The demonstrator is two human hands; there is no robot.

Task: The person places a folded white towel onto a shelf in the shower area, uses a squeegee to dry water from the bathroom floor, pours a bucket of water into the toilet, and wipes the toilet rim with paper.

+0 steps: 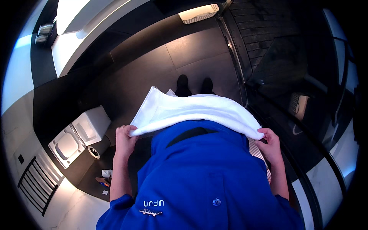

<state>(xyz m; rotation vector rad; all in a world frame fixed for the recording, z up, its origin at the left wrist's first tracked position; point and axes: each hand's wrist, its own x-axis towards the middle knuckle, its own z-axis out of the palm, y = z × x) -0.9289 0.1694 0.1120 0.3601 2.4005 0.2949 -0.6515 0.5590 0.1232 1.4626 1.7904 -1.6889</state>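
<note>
A white towel (pixel 195 107) is spread wide in front of my waist, its near edge curving between both hands. My left hand (pixel 126 138) pinches the corner at the picture's left between thumb and fingers. At the other end, my right hand (pixel 268 142) grips the opposite corner the same way. The towel's far side hangs down over the dark floor, just short of my shoes, with a folded corner standing up at its left. Part of the lower cloth is hidden behind the upper layer.
A toilet (pixel 67 143) with its lid up stands at the left, a bin (pixel 94 152) beside it. A black towel rack (pixel 37 185) is at lower left. A white counter (pixel 66 57) curves at upper left, a basket (pixel 199 14) lies beyond, and a glass partition (pixel 287 112) runs along the right.
</note>
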